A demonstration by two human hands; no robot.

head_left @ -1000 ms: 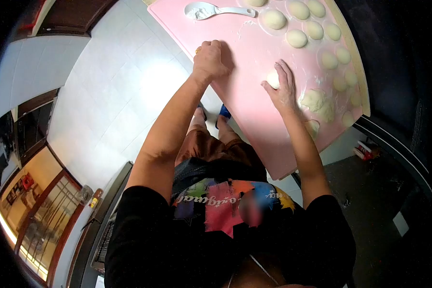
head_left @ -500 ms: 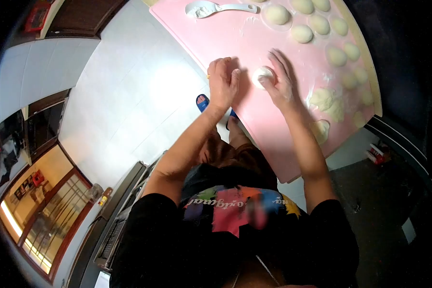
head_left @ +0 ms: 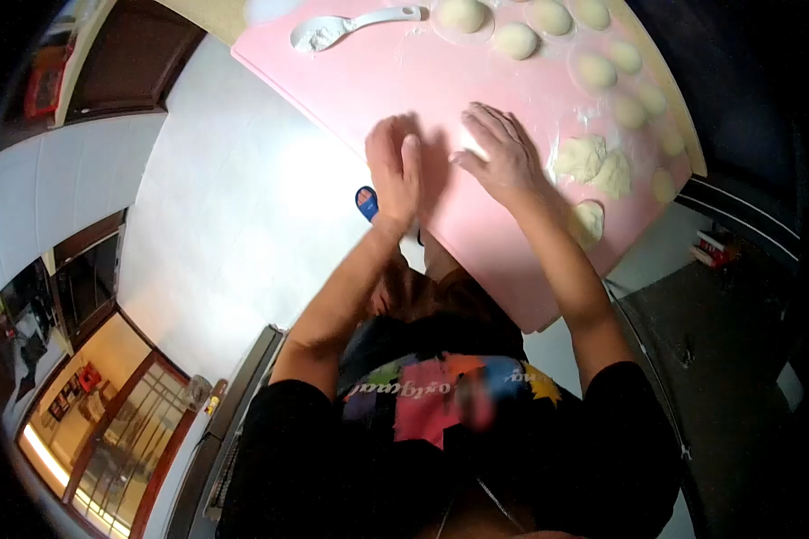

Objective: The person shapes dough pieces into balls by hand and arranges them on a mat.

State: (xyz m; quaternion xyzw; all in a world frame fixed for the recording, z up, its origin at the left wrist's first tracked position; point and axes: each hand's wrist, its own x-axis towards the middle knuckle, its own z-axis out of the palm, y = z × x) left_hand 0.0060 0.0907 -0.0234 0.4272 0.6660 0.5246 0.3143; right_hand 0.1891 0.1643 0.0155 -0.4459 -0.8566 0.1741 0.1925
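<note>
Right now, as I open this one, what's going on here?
A person is working at a pink mat. The right hand is cupped around a dough ball, mostly hidden. The left hand is by the mat's edge, nothing visible in it. More balls sit on the mat, plus a lump and a spoon holding white powder.

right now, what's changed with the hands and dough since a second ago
The right hand has moved left over the pink mat, closer to the left hand, which has come back towards the body along the mat's edge. The dough ball at the right hand, plain half a second ago, is now mostly hidden. I see no grip taken or released. The white scoop and flattened dough stayed put.
</note>
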